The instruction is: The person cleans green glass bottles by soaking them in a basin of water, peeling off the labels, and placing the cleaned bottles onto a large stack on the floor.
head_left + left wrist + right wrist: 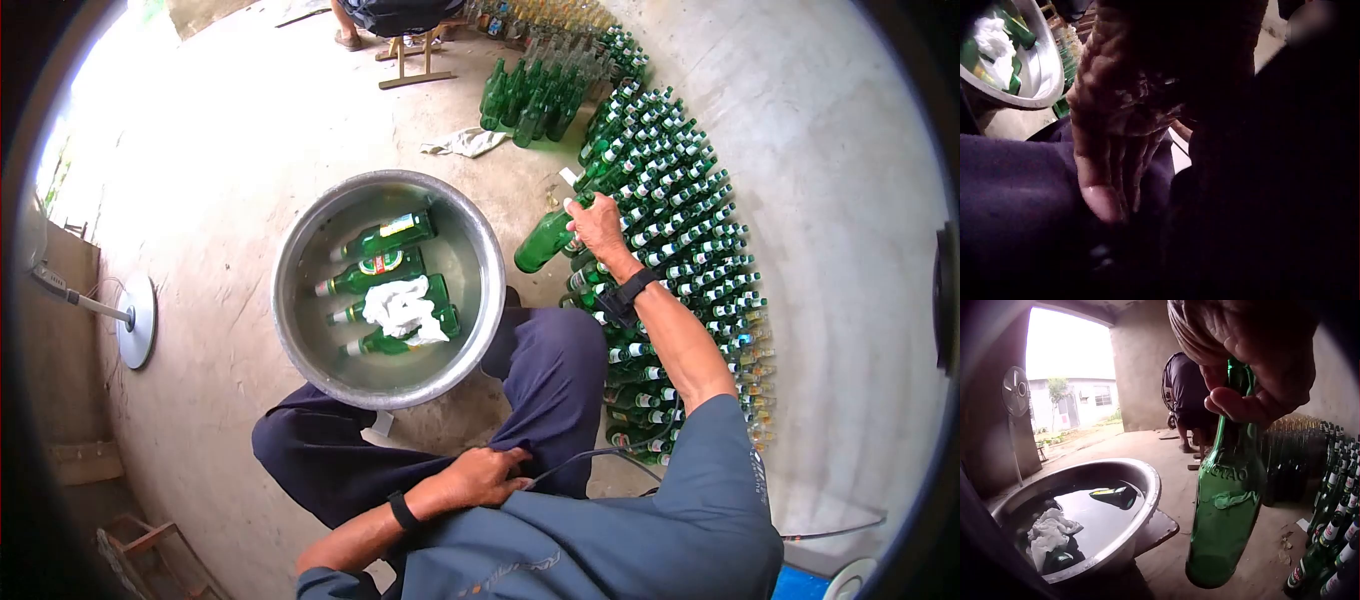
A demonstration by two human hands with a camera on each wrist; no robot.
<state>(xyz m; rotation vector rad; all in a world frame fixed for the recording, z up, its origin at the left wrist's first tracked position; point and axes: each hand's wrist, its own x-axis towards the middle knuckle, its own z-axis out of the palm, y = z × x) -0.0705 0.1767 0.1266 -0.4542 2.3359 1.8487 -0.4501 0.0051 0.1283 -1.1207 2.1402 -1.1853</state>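
My right hand (598,228) grips a green bottle (545,240) by its neck, over the floor between the basin and the bottle rows. In the right wrist view the bottle (1225,512) hangs base down from the right hand (1260,369), slightly tilted, with raised lettering on its shoulder. My left hand (478,478) rests on my lap with nothing seen in it; its fingers look relaxed in the left wrist view (1116,137). The metal basin (290,300) holds water, several green bottles (375,272) lying on their sides, and a white cloth (400,308) over the nearer ones.
Rows of green bottles (670,200) stand along the right side. Farther off are another group of green bottles (535,95), a pale cloth (468,142) on the floor, and a person (1191,394) by a low stool (415,75). A fan (1015,392) stands at the left.
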